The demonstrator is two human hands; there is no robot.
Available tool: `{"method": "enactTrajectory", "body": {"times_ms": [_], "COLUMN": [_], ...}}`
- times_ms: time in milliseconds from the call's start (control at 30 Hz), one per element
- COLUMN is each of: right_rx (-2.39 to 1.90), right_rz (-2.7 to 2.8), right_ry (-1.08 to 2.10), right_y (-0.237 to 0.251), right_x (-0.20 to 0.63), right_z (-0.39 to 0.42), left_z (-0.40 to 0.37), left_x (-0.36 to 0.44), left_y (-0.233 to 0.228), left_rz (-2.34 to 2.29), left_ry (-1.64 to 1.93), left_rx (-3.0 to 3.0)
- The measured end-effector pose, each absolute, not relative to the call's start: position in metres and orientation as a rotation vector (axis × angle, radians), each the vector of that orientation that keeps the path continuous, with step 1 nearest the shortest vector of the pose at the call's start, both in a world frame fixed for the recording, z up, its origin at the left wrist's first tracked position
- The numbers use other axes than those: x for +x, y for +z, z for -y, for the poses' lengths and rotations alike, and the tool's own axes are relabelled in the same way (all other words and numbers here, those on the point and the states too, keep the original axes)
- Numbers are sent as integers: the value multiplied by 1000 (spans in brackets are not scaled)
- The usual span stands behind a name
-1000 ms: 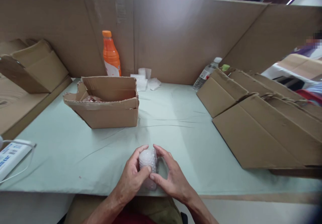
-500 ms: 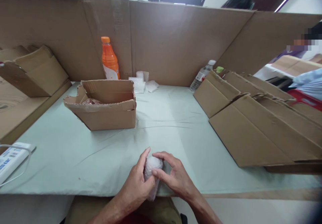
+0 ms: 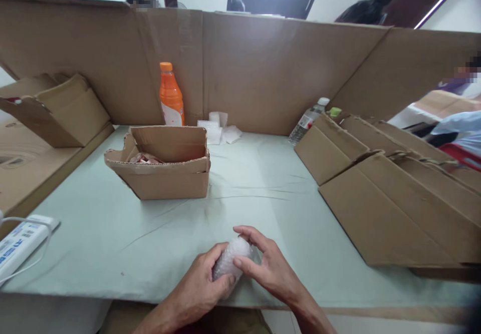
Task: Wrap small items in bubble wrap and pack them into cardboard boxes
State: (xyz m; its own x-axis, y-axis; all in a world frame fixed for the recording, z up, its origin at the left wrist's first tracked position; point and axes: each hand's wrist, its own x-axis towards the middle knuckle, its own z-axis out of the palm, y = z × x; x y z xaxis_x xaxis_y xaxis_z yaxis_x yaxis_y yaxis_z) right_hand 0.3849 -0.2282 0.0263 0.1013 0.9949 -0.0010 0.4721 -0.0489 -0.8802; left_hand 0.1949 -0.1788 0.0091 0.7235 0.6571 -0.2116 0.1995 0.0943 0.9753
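Observation:
A small bundle wrapped in bubble wrap (image 3: pixel 233 257) sits between both my hands at the near edge of the pale green table (image 3: pixel 255 184). My left hand (image 3: pixel 205 285) cups it from the left and below. My right hand (image 3: pixel 267 269) grips it from the right, thumb and fingers curled over its top. The wrapped thing inside is hidden.
An open cardboard box (image 3: pixel 161 166) with something pinkish inside stands at left centre. An orange drink bottle (image 3: pixel 171 96), white wrap pieces (image 3: pixel 220 127) and a clear water bottle (image 3: pixel 308 119) stand by the cardboard wall. Flat cartons (image 3: pixel 391 194) lie right, a white power strip (image 3: pixel 18 239) left.
The bundle has tilted from upright towards lying to the right, and both hands have shifted their grip around it while staying near the table's front edge.

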Motion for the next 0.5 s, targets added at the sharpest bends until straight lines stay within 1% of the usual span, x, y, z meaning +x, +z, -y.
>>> {"method": "enactTrajectory", "body": {"times_ms": [133, 333, 500], "right_rx": [-1602, -1569, -1576], "right_rz": [1502, 1492, 1538], "right_ry": [934, 904, 997], "right_y": [31, 30, 32], "right_x": [386, 387, 388], "right_z": [220, 212, 210], "left_z": [173, 163, 158], "left_x": [196, 193, 189], "left_y": [8, 7, 4], "left_rz": [-782, -796, -779], "left_ry": [365, 316, 302], "left_rx": [1506, 1455, 1451]}}
